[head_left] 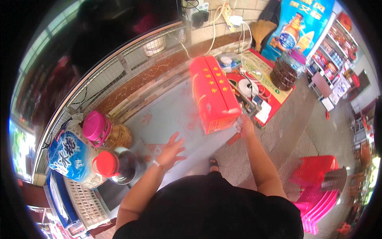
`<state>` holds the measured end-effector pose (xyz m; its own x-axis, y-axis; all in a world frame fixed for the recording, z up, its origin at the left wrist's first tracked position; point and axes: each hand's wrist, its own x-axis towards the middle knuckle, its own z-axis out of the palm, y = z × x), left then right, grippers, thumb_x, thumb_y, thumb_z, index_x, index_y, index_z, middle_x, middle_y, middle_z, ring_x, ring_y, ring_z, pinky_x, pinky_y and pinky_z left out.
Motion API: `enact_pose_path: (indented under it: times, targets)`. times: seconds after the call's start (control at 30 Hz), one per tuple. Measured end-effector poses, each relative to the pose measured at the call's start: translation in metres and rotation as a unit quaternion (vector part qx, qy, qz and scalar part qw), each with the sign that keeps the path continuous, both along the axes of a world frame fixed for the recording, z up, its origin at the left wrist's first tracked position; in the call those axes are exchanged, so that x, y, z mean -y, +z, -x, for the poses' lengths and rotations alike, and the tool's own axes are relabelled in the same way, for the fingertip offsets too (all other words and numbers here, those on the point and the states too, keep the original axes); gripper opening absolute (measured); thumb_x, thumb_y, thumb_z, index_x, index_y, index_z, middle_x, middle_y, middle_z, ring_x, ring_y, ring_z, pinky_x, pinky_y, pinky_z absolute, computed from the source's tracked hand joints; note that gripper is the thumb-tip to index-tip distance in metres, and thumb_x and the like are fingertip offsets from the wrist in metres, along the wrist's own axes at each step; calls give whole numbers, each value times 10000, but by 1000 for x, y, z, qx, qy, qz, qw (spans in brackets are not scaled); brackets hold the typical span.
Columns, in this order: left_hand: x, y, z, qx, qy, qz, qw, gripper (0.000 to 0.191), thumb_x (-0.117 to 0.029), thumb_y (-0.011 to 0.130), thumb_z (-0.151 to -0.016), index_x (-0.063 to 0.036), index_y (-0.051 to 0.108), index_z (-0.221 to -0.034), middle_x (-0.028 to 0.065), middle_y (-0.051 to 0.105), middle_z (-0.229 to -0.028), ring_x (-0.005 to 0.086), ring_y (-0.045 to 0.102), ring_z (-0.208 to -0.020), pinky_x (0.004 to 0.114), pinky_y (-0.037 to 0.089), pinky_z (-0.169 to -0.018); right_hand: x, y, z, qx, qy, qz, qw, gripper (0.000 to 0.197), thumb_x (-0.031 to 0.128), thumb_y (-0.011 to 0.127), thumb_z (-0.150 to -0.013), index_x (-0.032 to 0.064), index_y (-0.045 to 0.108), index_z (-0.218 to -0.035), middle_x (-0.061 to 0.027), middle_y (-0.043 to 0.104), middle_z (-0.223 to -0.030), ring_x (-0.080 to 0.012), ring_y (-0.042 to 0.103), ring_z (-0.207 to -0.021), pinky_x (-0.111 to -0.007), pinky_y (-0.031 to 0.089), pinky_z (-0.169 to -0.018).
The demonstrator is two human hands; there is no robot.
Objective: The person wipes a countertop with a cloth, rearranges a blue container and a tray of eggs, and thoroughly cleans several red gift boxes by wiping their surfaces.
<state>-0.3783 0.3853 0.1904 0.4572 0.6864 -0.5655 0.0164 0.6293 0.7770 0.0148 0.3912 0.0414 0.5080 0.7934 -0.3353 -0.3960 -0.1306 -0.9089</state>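
My left hand (171, 152) hovers over the pale grey tabletop (167, 119), fingers spread and holding nothing. A bracelet circles its wrist. My right hand (247, 127) is at the table's edge, by the lower right corner of a red carton (215, 92) with yellow writing. Its fingers are closed on a crumpled whitish cloth or tissue (238, 125), partly hidden. The carton stands on the table. To the left of my left hand are a jar of dark liquid (129, 167) with a red lid and a pink-lidded jar (118, 133) with pale brown contents.
A blue-and-white bag (70, 155) and a white plastic basket (86, 203) crowd the left end. Behind the carton, cables and a white cable reel (248, 87) lie beside a large jar (285, 73). Pink stacked stools (320, 206) stand on the floor at right.
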Motion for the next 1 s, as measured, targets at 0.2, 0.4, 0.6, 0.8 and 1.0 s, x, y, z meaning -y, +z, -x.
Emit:
enact_pose_path:
  times: [0.2, 0.4, 0.6, 0.8, 1.0]
  targets:
    - [-82, 5, -131, -82, 62, -1, 995, 945, -647, 533, -861, -174, 56, -1525, 148, 302, -1500, 343, 348, -1321, 578, 408, -924, -46, 50, -6, -125, 187, 9, 974, 476, 409, 431, -997, 73, 502, -1327, -60, 603, -1251, -162, 565, -1143, -315, 443, -955]
    - [-83, -39, -149, 50, 116, -13, 992, 751, -753, 312, -880, -192, 487, -1348, 54, 624, -1224, 161, 617, -1019, 386, 508, -700, -57, 94, 39, -203, 239, -12, 949, 591, 472, 410, -996, 71, 380, -1429, -57, 489, -1395, -173, 492, -1251, -344, 379, -1063]
    - [-32, -32, -74, 78, 277, -59, 956, 530, -456, 346, -1014, -61, 434, -1357, 82, 545, -1317, 199, 552, -1185, 393, 471, -979, -46, 91, 83, -66, 432, -49, 898, 648, 460, 343, -1017, 10, 249, -1474, -166, 253, -1529, -267, 266, -1408, -379, 240, -1142]
    - [13, -16, 30, 76, 351, 28, 933, 613, -586, 401, -942, -134, 458, -1352, 53, 573, -1272, 234, 585, -1133, 417, 523, -890, -80, 44, 163, 247, 553, -135, 784, 599, 397, 487, -973, 37, 346, -1430, -191, 394, -1430, -307, 400, -1318, -433, 321, -1076]
    - [6, 33, 22, -188, 473, -89, 856, 638, -433, 515, -961, -129, 294, -1476, 66, 502, -1335, 161, 542, -1110, 308, 482, -807, -115, -39, 158, 679, 475, -245, 503, 476, 375, 507, -924, 174, 501, -1355, -115, 398, -1458, -253, 331, -1372, -556, 169, -1118]
